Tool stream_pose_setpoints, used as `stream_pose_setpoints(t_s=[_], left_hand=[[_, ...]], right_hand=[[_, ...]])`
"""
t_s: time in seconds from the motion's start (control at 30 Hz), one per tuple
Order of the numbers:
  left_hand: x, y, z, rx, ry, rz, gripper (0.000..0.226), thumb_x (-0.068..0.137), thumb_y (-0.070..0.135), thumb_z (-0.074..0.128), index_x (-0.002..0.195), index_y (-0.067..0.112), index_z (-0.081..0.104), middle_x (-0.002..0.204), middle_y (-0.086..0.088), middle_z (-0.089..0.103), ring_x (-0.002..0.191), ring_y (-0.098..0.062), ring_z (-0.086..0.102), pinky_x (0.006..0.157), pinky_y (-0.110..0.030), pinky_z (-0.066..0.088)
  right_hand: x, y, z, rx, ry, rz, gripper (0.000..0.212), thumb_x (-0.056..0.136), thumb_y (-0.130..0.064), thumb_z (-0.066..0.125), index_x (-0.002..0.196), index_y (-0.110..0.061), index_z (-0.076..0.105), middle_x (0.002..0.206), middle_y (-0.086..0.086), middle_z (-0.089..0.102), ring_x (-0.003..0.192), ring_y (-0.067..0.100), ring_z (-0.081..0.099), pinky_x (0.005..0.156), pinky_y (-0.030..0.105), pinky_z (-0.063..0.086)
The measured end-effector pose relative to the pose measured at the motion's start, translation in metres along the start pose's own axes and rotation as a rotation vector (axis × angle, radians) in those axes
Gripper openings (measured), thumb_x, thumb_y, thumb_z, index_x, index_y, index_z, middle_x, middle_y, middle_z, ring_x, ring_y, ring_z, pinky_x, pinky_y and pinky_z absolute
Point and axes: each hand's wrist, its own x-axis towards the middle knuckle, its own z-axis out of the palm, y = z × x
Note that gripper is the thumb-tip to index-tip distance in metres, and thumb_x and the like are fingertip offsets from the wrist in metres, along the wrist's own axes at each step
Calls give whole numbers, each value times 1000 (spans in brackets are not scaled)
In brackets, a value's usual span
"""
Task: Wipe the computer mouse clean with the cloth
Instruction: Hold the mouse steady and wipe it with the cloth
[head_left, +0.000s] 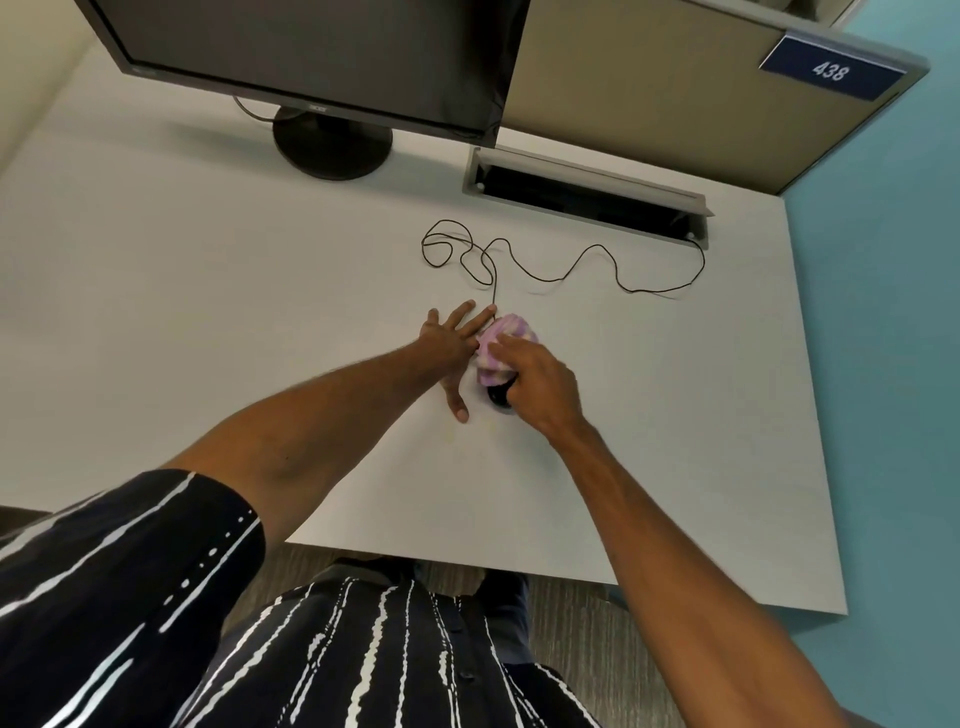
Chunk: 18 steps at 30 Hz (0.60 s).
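Note:
A black computer mouse (497, 396) lies on the white desk (208, 312), mostly covered by a pink and white cloth (503, 344); only its near end shows. My right hand (540, 387) presses the cloth down onto the mouse from the right, fingers on top of the cloth. My left hand (453, 348) rests flat on the desk against the mouse's left side, fingers spread, thumb pointing back toward me. The mouse's thin black cable (545, 267) loops away across the desk.
A black monitor (311, 57) on a round stand (332, 143) stands at the back left. A grey cable slot (587, 189) is set into the desk at the back right, under a beige partition with a blue sign (831, 70). The desk's near edge lies close to my body.

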Motion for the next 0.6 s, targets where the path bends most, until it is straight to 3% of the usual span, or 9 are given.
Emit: stream_pose_setpoints(t_s=[0.1,0.23,0.37,0.43,0.5,0.6], left_hand=[[2,0,-1,2,-6,4,171,63,84,88,173,24,-29,177,-2,-41,167,-36,-31,135,-70,9],[2,-1,1,-6,20,2,175,59,86,88,172,23,-30,179,-1,-37,168,-36,-27,134,-70,11],[1,-2,2,-24,34,7,176,57,85,90,172,25,-29,179,1,-36,169,-34,-25,135,-68,12],[1,-3,2,-33,29,15,176,58,84,91,172,25,-30,179,0,-37,169,-34,-26,134,-70,11],[2,-3,3,-36,34,20,177,57,84,91,172,25,-29,179,1,-36,169,-34,-26,134,-71,11],[3,-4,4,-42,34,26,177,57,83,92,172,26,-30,179,1,-37,169,-35,-26,133,-71,11]], right_hand=[[-18,3,17,-135,-2,-71,63,94,-8,67,153,-24,51,161,-3,47,153,19,39,105,41,57],[-59,9,35,-226,16,-136,74,90,4,50,158,-26,43,167,-4,37,159,18,28,117,37,45],[-99,15,49,-221,0,-292,71,80,6,60,146,-19,59,156,1,54,150,22,45,103,47,56],[-108,22,49,-137,77,-297,57,80,3,65,132,-18,71,143,-1,67,139,19,58,94,43,61],[-111,28,43,-38,223,-268,49,84,2,58,124,-20,77,136,-3,71,133,14,63,95,37,62],[-100,33,23,77,436,-164,62,82,8,50,133,-21,72,141,-6,68,135,9,61,102,22,56]])
